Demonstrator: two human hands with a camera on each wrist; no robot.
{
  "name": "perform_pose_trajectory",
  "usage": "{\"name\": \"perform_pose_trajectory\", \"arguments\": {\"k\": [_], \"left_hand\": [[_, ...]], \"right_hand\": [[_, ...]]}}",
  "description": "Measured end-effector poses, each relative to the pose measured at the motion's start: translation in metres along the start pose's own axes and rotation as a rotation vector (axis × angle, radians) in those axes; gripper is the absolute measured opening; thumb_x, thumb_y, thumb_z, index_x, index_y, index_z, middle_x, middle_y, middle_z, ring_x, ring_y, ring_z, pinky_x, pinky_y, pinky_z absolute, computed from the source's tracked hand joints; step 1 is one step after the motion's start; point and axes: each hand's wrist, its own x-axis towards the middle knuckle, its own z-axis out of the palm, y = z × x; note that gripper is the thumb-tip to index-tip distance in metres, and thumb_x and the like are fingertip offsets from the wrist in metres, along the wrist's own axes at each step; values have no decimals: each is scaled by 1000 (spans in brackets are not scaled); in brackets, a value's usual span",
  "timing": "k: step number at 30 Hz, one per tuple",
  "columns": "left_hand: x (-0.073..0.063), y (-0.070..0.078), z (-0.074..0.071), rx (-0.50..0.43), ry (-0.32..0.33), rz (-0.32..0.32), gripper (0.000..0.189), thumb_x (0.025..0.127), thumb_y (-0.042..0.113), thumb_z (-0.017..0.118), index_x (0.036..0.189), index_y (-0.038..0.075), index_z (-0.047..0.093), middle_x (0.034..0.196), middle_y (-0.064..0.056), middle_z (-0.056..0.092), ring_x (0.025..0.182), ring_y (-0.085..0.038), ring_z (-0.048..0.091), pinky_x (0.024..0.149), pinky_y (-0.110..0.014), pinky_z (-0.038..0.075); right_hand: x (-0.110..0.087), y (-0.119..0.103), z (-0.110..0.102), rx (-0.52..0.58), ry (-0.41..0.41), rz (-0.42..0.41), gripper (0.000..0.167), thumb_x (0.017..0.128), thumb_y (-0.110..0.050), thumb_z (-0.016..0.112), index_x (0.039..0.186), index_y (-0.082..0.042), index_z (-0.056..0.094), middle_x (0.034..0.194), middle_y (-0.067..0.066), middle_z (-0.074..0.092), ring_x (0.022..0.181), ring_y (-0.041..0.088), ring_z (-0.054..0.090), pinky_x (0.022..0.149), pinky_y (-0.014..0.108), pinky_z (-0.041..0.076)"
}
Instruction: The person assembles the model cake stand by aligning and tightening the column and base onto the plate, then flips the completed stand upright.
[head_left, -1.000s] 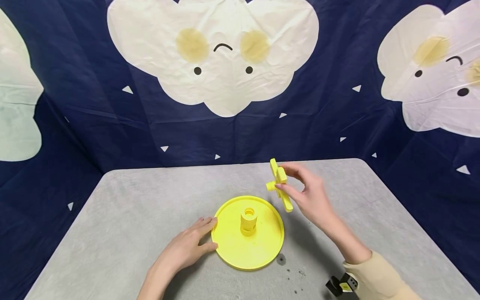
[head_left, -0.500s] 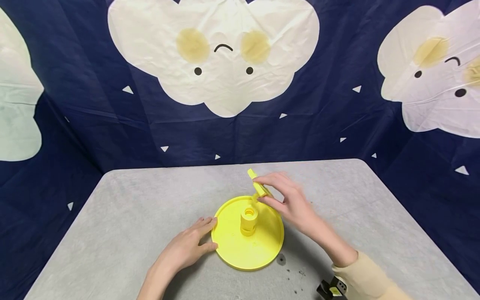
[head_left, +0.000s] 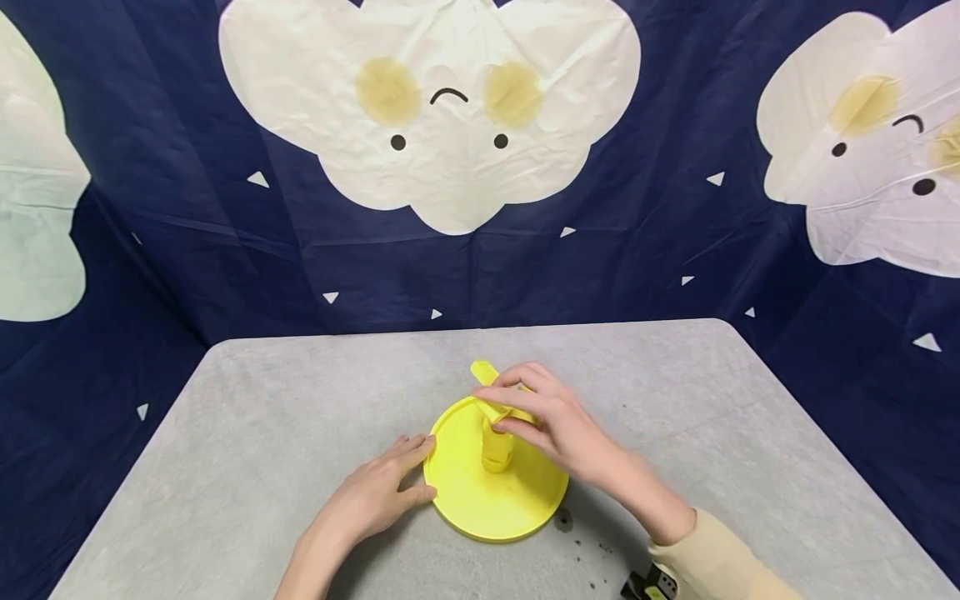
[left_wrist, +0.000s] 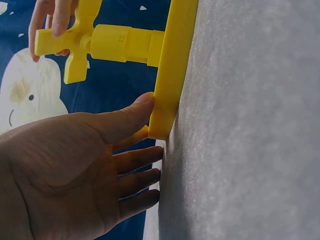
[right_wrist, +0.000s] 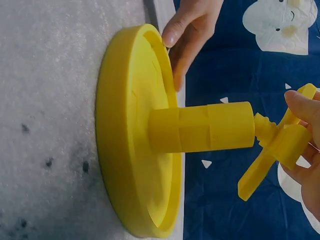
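Note:
A round yellow base [head_left: 465, 500] lies on the table, with a hollow post [right_wrist: 200, 129] rising from its middle. My left hand [head_left: 371, 493] rests at the base's left edge. In the left wrist view its thumb touches the rim and its other fingers stretch out beside it. My right hand [head_left: 558, 421] pinches a yellow cross-shaped knob [right_wrist: 272, 150] with a short threaded stem [right_wrist: 265, 129]. That stem is at the post's open top, the knob tilted against the post's axis in the right wrist view. In the head view, fingers and knob hide the post's top.
A grey table [head_left: 300, 392] spreads around the base, with dark spots [head_left: 564, 521] near its right edge. Dark blue cloth [head_left: 187, 233] printed with white clouds hangs behind. A small black device [head_left: 651, 583] sits by the right sleeve.
My right hand has carried the cross-shaped knob left and down, from beside the base to the top of the post. The left hand and the base have stayed in place.

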Motion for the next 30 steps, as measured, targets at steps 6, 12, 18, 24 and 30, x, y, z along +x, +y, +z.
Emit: {"name": "perform_pose_trajectory", "arguments": {"k": [6, 12, 18, 24, 30], "left_hand": [[0, -1, 1, -5, 4, 9, 68, 92, 37, 76, 152, 17, 53, 160, -9, 48, 154, -38, 37, 121, -65, 34], [-1, -1, 1, -6, 7, 11, 68, 92, 37, 76, 152, 17, 53, 160, -9, 48, 154, -38, 37, 121, -64, 34], [-1, -1, 1, -2, 6, 7, 68, 92, 37, 76, 152, 17, 53, 160, -9, 48, 154, -38, 37, 122, -64, 34], [-1, -1, 2, 4, 14, 11, 67, 92, 37, 76, 152, 17, 53, 160, -9, 49, 153, -38, 38, 121, -64, 35], [-1, -1, 2, 9, 26, 23, 67, 91, 36, 76, 151, 16, 54, 159, -9, 50, 153, -38, 39, 121, -64, 35]], "right_hand": [[2, -2, 2, -36, -36, -75, 41, 91, -13, 76, 132, -18, 71, 118, -2, 66, 116, 17, 57, 90, 29, 55], [2, -5, 4, -137, -115, -139, 42, 91, -17, 75, 132, -25, 70, 118, -2, 63, 119, 18, 57, 99, 33, 56], [2, -10, 7, -197, -205, -96, 42, 92, -19, 77, 131, -33, 71, 120, -4, 62, 119, 15, 56, 102, 32, 53], [1, -16, 10, -261, -275, -82, 43, 91, -19, 79, 131, -33, 71, 120, -5, 61, 120, 14, 54, 106, 33, 50], [0, -12, 11, -260, -225, -133, 47, 87, -34, 83, 132, -27, 71, 126, -3, 64, 125, 17, 55, 111, 39, 47]]}}
